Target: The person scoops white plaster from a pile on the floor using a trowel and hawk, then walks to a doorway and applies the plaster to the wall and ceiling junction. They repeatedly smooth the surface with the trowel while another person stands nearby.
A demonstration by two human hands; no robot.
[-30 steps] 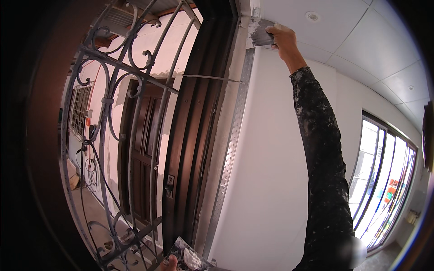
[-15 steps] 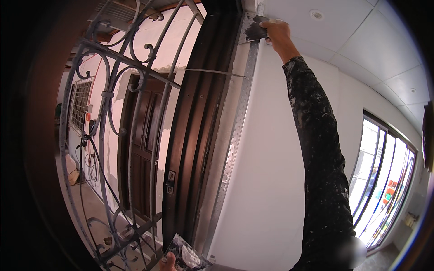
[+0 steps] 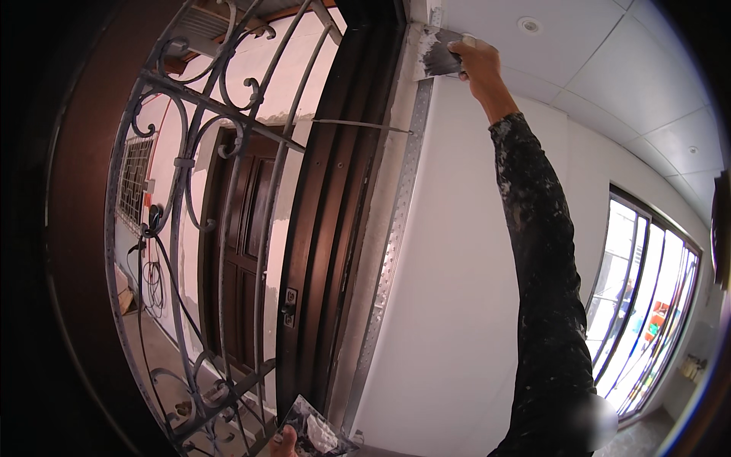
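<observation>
High up, my right hand (image 3: 478, 62) grips a wide putty knife (image 3: 440, 55), its blade smeared with pale filler and set against the narrow wall strip by the door frame. A perforated metal corner bead (image 3: 402, 198) runs down that wall edge below the blade. At the bottom, my left hand (image 3: 283, 442), only partly in view, holds a flat plate (image 3: 304, 415) by its edge. White putty (image 3: 321, 436) lies on the plate. Beside the strip stands the dark brown metal door frame (image 3: 327, 206) with its latch (image 3: 288, 306).
A grey scrolled iron grille (image 3: 183, 161) fills the left, with a brown panelled door (image 3: 247, 228) and hanging cables (image 3: 154, 282) beyond it. A thin strip (image 3: 362, 123) sticks out across the frame. To the right are a white wall (image 3: 449, 289) and a sliding window (image 3: 643, 297).
My right hand and the putty knife have shifted slightly right and down along the top of the wall strip. The left hand and its plate stay nearly in place.
</observation>
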